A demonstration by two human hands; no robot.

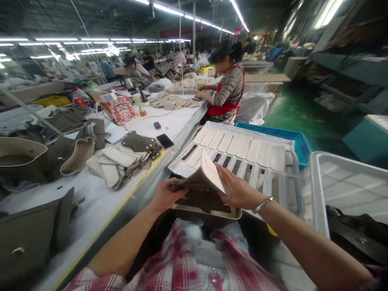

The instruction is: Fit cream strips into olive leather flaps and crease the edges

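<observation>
A dark brown bag (200, 194) with a pale edge lies open over my lap. My left hand (169, 195) is closed on its left edge, thumb on top, near a small metal fitting. My right hand (238, 188) grips a stiff pale panel (210, 169) that stands tilted against the bag, its fingers behind the panel and a bracelet at the wrist. Whether this panel is joined to the bag I cannot tell. Just beyond my hands, a rack (266, 171) carries rows of pale rounded strips (236, 146).
At left, the white table (121, 220) bears brown bags (27, 232), stacked grey pieces (118, 157), a phone (165, 141) and a patterned bag (121, 110). A white bin (318, 190) holding dark bags is at right, a blue crate (281, 135) behind the rack. A co-worker (228, 87) sits ahead.
</observation>
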